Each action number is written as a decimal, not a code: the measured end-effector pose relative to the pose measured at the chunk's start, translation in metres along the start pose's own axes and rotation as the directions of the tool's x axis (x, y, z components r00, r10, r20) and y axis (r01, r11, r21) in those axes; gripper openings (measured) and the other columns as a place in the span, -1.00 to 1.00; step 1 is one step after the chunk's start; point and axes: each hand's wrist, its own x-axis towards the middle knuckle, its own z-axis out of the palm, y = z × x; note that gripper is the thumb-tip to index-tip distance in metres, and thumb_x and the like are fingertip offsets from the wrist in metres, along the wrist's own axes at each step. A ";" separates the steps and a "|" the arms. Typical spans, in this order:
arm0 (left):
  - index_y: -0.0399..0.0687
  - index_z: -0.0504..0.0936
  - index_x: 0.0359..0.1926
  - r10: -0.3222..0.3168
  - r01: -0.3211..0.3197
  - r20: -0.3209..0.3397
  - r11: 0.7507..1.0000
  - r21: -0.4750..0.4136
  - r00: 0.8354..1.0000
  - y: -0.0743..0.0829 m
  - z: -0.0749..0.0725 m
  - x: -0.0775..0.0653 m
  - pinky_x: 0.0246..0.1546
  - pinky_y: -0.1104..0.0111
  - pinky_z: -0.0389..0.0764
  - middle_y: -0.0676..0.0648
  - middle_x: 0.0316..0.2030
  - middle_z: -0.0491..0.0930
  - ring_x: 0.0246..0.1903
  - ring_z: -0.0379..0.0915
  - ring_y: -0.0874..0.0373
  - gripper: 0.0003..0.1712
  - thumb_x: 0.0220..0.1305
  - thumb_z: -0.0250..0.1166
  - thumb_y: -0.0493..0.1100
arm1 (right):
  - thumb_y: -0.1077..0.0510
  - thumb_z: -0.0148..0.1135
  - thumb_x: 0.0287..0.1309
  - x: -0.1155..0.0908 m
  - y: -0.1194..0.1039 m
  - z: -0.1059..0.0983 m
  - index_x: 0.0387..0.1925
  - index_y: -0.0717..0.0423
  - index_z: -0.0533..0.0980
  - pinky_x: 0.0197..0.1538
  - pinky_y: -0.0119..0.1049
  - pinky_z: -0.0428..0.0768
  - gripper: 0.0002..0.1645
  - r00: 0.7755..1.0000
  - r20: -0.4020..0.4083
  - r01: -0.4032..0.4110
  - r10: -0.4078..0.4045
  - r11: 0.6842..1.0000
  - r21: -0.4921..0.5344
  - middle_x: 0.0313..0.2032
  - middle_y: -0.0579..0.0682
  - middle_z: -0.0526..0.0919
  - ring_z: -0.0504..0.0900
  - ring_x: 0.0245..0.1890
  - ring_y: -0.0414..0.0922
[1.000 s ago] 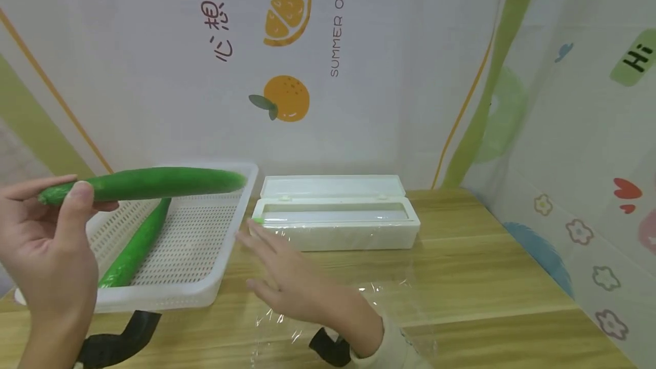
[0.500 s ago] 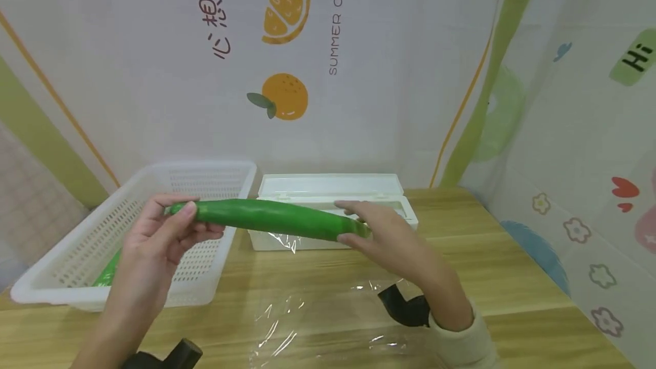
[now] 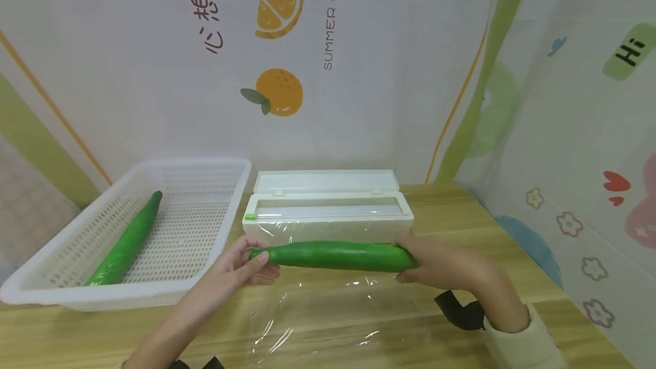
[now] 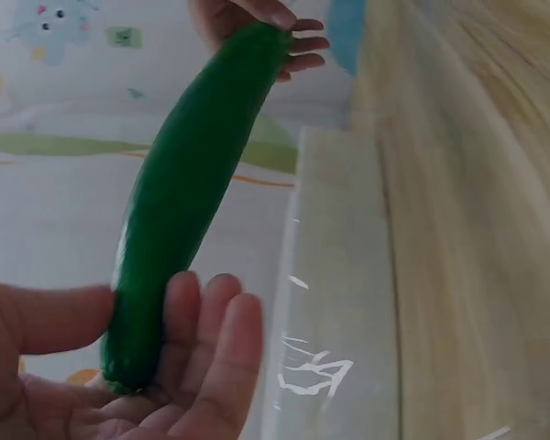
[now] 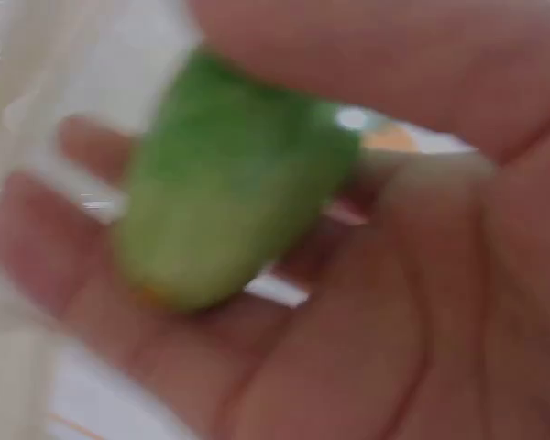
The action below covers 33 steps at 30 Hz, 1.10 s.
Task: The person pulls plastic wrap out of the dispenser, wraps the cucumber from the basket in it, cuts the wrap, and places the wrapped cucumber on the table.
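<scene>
A long green cucumber [image 3: 333,256] is held level in front of the white cling film box [image 3: 328,229]. At its left end my left hand [image 3: 251,263] pinches it between thumb and fingers; the left wrist view shows this grip on the cucumber [image 4: 179,183] from close by. My right hand [image 3: 435,263] holds the other end, and in the right wrist view the blunt, paler tip of the cucumber [image 5: 229,192] lies between thumb and fingers. Below, a sheet of clear cling film [image 3: 343,318] drawn from the box spreads over the table.
A white perforated basket [image 3: 238,209] stands at the left, with another cucumber [image 3: 128,241], shiny as if wrapped, inside it. The box's lid [image 3: 328,181] is raised at the back, and a green slider [image 3: 250,216] sits at its left end. A printed curtain hangs behind the wooden table [image 3: 492,266].
The cucumber has moved from over the basket rightward and down to above the film. My right hand, free at first, has moved right and taken its other end.
</scene>
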 end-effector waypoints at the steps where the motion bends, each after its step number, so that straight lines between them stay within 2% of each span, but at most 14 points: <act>1: -0.43 0.21 0.11 0.004 -0.005 0.016 1.000 0.024 1.000 -0.004 0.002 0.001 -0.13 0.31 0.63 -0.24 -0.22 0.57 -0.23 0.57 0.06 -0.57 0.36 0.04 -0.21 | 0.06 0.31 0.05 -0.001 0.005 0.004 -0.14 0.05 0.37 -0.30 -0.37 0.40 -0.62 1.000 0.004 0.007 -0.007 1.000 0.006 -0.37 -0.14 0.45 0.38 -0.36 -0.23; 3: -0.45 0.27 0.10 0.002 -0.005 0.035 0.996 0.088 0.999 -0.013 0.004 0.001 -0.15 0.32 0.63 -0.24 -0.23 0.56 -0.22 0.55 0.04 -0.56 0.33 0.09 -0.22 | 0.06 0.30 0.08 -0.002 0.016 0.015 -0.09 0.08 0.33 -0.28 -0.38 0.43 -0.57 0.999 0.002 0.032 -0.032 0.999 0.031 -0.31 -0.13 0.46 0.40 -0.32 -0.25; 5: -0.40 0.36 0.06 -0.005 -0.001 0.029 0.982 0.189 1.000 -0.019 0.006 0.000 -0.20 0.34 0.62 -0.20 -0.24 0.58 -0.23 0.54 0.03 -0.58 0.27 0.16 -0.20 | 0.07 0.30 0.07 -0.005 0.025 0.026 -0.08 0.09 0.31 -0.27 -0.40 0.46 -0.55 0.997 -0.028 0.070 -0.069 0.997 0.046 -0.29 -0.13 0.46 0.42 -0.31 -0.28; 9: -0.21 0.52 -0.07 -0.003 -0.004 0.016 0.915 0.403 1.000 -0.033 0.008 -0.003 -0.34 0.45 0.57 -0.04 -0.32 0.61 -0.31 0.55 0.16 -0.68 0.20 0.25 -0.13 | 0.01 0.26 0.11 -0.009 0.036 0.046 -0.04 0.03 0.31 -0.19 -0.36 0.51 -0.55 0.995 -0.055 0.082 -0.078 0.994 0.065 -0.23 -0.16 0.48 0.46 -0.22 -0.30; 12: -0.11 0.56 -0.14 0.011 -0.032 0.045 0.871 0.490 0.999 -0.042 0.009 -0.006 -0.39 0.50 0.53 0.05 -0.38 0.60 -0.35 0.51 0.28 -0.73 0.16 0.27 -0.09 | -0.08 0.22 0.12 -0.011 0.040 0.055 -0.02 -0.03 0.34 -0.16 -0.36 0.51 -0.55 0.998 -0.051 0.052 -0.047 0.994 0.098 -0.19 -0.19 0.48 0.46 -0.18 -0.30; 15: -0.08 0.56 -0.17 0.007 -0.051 0.087 0.855 0.516 0.996 -0.050 0.009 -0.008 -0.37 0.49 0.52 0.10 -0.39 0.59 -0.37 0.46 0.34 -0.73 0.15 0.28 -0.05 | -0.14 0.20 0.11 -0.013 0.042 0.061 -0.03 -0.08 0.37 -0.16 -0.38 0.48 -0.56 0.996 -0.071 0.062 -0.055 0.993 0.105 -0.16 -0.20 0.47 0.43 -0.18 -0.31; 19: -0.06 0.56 -0.18 -0.021 -0.040 0.111 0.853 0.520 0.994 -0.058 0.009 -0.012 -0.35 0.47 0.52 0.11 -0.36 0.60 -0.34 0.47 0.32 -0.73 0.16 0.27 -0.03 | -0.17 0.18 0.11 -0.015 0.043 0.065 -0.06 -0.11 0.38 -0.19 -0.40 0.45 -0.58 0.993 -0.091 0.089 -0.080 0.991 0.096 -0.17 -0.20 0.46 0.40 -0.21 -0.33; 27: 0.00 0.56 -0.29 -0.032 -0.068 0.176 0.842 0.535 0.984 -0.060 0.009 -0.014 -0.39 0.50 0.46 0.12 -0.37 0.50 -0.38 0.33 0.40 -0.83 0.13 0.29 -0.05 | -0.25 0.18 0.07 -0.017 0.041 0.067 -0.07 -0.09 0.47 -0.23 -0.45 0.41 -0.53 0.999 -0.017 0.032 -0.031 0.998 0.058 -0.20 -0.23 0.37 0.33 -0.25 -0.35; 33: 0.05 0.60 -0.32 -0.017 -0.120 0.207 0.768 0.630 0.978 -0.056 0.010 -0.016 -0.45 0.50 0.36 0.17 -0.41 0.41 -0.42 0.23 0.41 -0.85 0.11 0.32 -0.05 | -0.21 0.23 0.03 -0.020 0.036 0.066 -0.03 0.02 0.52 -0.33 -0.50 0.36 -0.46 1.000 0.012 -0.003 0.002 0.999 0.048 -0.31 -0.18 0.30 0.28 -0.35 -0.36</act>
